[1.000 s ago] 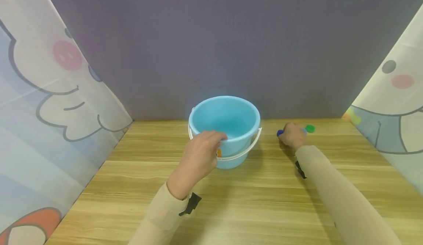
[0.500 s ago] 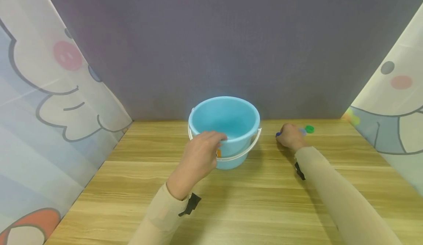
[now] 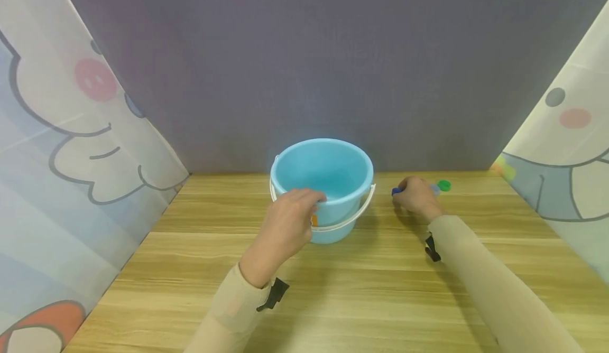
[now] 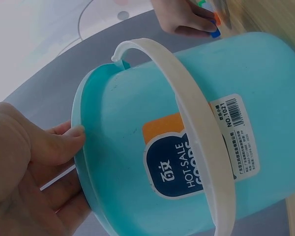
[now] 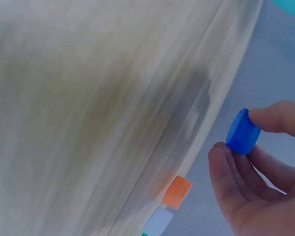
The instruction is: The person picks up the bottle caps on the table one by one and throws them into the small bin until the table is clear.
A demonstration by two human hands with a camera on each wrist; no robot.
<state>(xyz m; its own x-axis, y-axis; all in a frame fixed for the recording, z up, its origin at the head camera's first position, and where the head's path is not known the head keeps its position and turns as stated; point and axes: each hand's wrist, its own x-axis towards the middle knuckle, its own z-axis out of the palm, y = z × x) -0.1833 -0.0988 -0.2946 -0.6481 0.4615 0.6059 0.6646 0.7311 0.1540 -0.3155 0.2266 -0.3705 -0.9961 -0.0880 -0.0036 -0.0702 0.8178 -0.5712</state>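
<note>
A light-blue bucket (image 3: 339, 213) stands upright on the wooden table. My left hand (image 3: 287, 221) grips its near rim, with the thumb (image 4: 71, 142) on the outer side in the left wrist view. The bucket's white handle (image 4: 201, 128) hangs down across its labelled front. To the right of the bucket, my right hand (image 3: 416, 196) pinches a blue bottle cap (image 5: 244, 132) between thumb and fingers. The right wrist view shows the cap held off the table. Close to that hand lie an orange cap (image 5: 177, 191), a pale cap (image 5: 158, 222) and a green cap (image 3: 444, 185).
A dark grey panel (image 3: 304, 67) rises behind the wooden table (image 3: 361, 300). Cartoon-printed curtains flank it, the left curtain (image 3: 62, 184) and the right curtain (image 3: 571, 147).
My right hand has shifted slightly left, toward the bucket, carrying the blue bottle cap. More of the pale cap shows behind it. The left hand and bucket have stayed in place.
</note>
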